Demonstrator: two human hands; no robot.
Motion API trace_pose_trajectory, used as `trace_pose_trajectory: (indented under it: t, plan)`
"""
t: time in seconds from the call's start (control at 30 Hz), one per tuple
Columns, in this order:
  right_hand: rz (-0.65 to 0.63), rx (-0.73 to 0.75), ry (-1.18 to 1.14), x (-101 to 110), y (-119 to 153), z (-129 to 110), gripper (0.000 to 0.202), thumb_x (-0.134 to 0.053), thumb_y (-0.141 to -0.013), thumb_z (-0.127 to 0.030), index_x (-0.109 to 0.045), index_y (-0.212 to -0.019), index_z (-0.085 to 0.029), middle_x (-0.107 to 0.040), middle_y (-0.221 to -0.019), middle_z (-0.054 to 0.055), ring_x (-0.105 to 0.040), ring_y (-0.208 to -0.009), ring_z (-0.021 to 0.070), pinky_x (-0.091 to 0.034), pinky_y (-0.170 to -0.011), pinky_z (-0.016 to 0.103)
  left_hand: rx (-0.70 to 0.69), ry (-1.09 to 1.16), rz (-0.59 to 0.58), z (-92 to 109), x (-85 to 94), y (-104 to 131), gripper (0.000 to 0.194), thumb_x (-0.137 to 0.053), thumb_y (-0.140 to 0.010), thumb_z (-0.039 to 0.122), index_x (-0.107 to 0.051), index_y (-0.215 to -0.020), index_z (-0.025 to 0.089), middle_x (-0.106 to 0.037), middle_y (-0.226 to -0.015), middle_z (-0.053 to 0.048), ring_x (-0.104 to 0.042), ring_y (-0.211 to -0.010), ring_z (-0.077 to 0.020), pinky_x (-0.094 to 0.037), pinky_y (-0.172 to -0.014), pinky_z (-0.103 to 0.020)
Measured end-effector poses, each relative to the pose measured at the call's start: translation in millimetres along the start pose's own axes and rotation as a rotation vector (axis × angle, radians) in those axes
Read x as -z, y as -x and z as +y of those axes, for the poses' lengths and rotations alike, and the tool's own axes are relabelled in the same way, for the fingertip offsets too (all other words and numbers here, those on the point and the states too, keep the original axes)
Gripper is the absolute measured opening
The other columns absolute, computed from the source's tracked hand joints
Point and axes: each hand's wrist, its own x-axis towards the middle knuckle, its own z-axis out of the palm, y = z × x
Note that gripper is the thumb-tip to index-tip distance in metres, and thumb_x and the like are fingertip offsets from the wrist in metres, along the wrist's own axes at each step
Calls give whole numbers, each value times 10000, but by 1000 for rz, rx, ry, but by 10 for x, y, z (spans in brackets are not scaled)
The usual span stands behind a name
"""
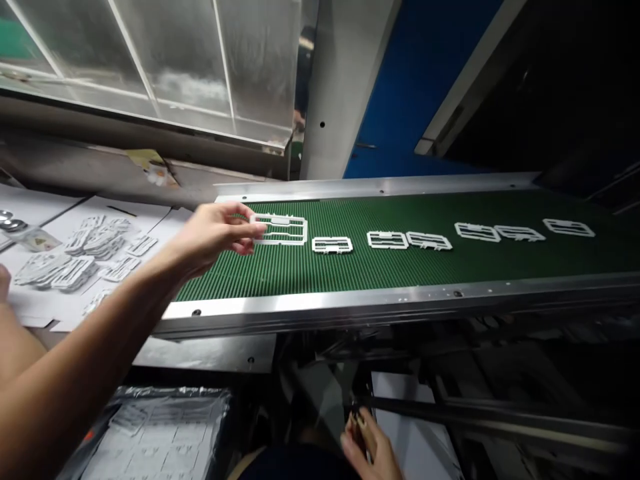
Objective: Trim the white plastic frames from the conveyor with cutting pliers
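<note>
My left hand (217,233) is closed on the left end of a white openwork plastic frame (283,230), which hangs just over the green ribbed conveyor belt (280,277). Beside it on the belt lies a similar frame (333,245). More white frames lie farther right, some touching in pairs. My right hand (373,447) is low at the bottom of the view, its fingers curled around something small that I cannot make out. White sheets at the left bear a pile of the same frames (75,267).
Part of another person's hand (4,283) shows at the left edge. A metal rail (320,303) borders the belt in front. At lower left sits a plastic-lined box of white parts (155,440). Behind the belt rises a grey and blue machine (395,107).
</note>
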Motion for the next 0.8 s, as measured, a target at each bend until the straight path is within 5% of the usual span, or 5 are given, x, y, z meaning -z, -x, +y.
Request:
trace_pose_trajectory:
  t: [0.13, 0.3, 0.47, 0.63, 0.8]
  plan:
    - [-121, 215, -23, -5, -46, -448, 193, -527, -847, -375, -497, -786, -194, -538, -762, 11, -491, -622, 106, -413, -617, 239, 40, -43, -17, -119, 5, 1035, 232, -740, -676, 320, -651, -854, 200, -587, -567, 26, -519, -468, -113, -411, -413, -192]
    - [-357, 194, -38, -353, -217, -654, 186, -536, -856, -329, -511, -743, -183, -552, -710, -1, -560, -692, 127, -442, -746, 292, 492, 204, -257, -1020, -401, 1856, 202, -704, -715, 356, -670, -820, 187, -638, -692, -14, -562, -585, -134, -460, -463, -188]
    - [-498, -56, -220, -700, -241, -444, 232, -584, -823, -335, -455, -709, -179, -526, -639, -20, -559, -626, 118, -464, -660, 279, 671, 459, -160, -1713, -683, 2231, 230, -710, -720, 319, -633, -851, 146, -607, -662, 0, -520, -539, -93, -434, -495, -185]
    - [-506, -177, -263, -756, -255, -334, 227, -623, -789, -355, -506, -757, -162, -546, -654, -10, -519, -589, 96, -443, -597, 249, 699, 551, -51, -1837, -766, 2408, 252, -731, -704, 304, -618, -852, 135, -592, -606, 19, -498, -482, -75, -405, -482, -185]
    - [-435, -138, -209, -779, -300, -310, 297, -731, -669, -289, -474, -762, -174, -551, -690, -22, -488, -603, 93, -416, -584, 244, 710, 614, -23, -1850, -772, 2448, 243, -720, -724, 304, -607, -870, 146, -603, -615, 19, -531, -533, -89, -415, -516, -186]
